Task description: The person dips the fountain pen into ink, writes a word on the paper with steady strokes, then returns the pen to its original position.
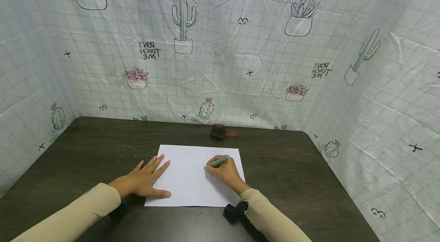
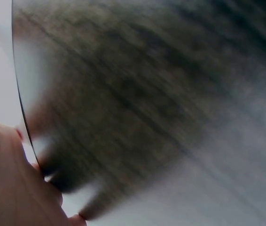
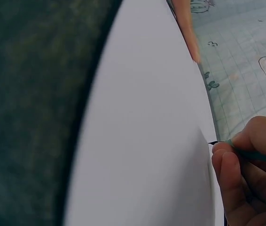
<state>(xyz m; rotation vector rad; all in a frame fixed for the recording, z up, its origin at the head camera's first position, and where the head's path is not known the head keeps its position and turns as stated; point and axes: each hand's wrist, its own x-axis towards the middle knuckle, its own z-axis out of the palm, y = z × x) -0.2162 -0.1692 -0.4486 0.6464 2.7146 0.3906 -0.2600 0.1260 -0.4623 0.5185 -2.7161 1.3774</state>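
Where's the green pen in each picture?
Head: the green pen is below the middle, held in the right hand.
Left wrist: not in it.
Right wrist: at the right, below the middle, partly hidden by that hand.
Shared landmark: the dark table shows in all three.

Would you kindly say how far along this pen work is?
Done: a thin line shows on the paper. In hand: the right hand holds a green pen at the paper while the left hand rests across its left edge. Left: most of the paper is blank, so more marks may remain.
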